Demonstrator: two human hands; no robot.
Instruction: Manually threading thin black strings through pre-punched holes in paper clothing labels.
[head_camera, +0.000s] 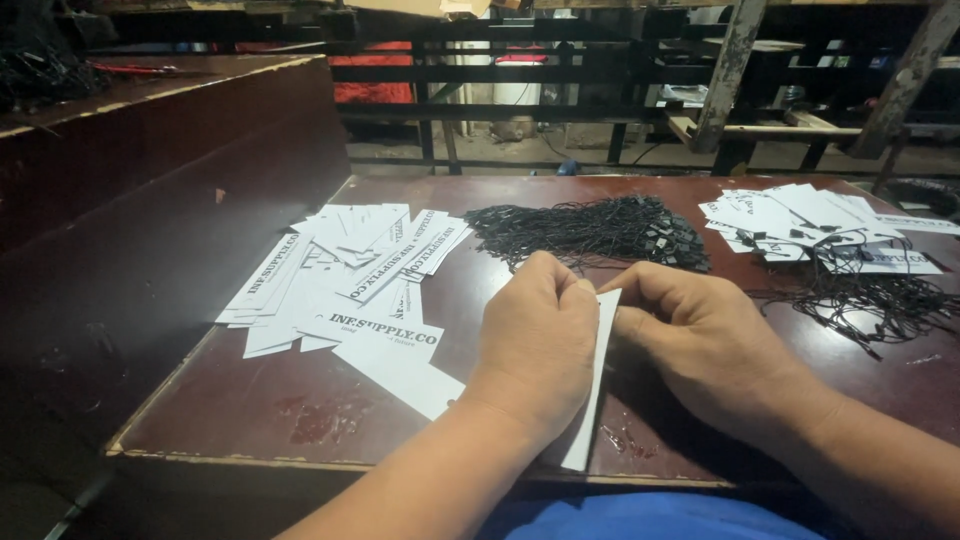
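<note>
**Fig. — Stringing of card tags at a bench, mid-batch**

Both hands met over one white tag (598, 385), held on edge near the front of the dark red table (300, 420). The left hand (535, 340) was closed round the tag's upper part, fingers pinched at its top edge; the right hand (700, 335) was curled shut beside it, fingertips touching the same top edge. Whether a cord was already pinched there couldn't be told; the fingers hid the spot.

Progress, judged from the piles: a stack of tags w/ black cords attached (815, 235) lay at the far right, i.e. the done share. A larger loose spread of unstrung tags (340, 270) lay at the left, so most of the batch appeared left to do. Approx. midway at the back sat a bundle of black cords (590, 230), well stocked.

Surroundings: a raised wooden ledge (170, 130) ran along the left; dark metal racking (520, 70) stood behind the table. Stray cords (880, 305) trailed near the right wrist and could snag. Nothing else lay btw. hands and piles.
</note>
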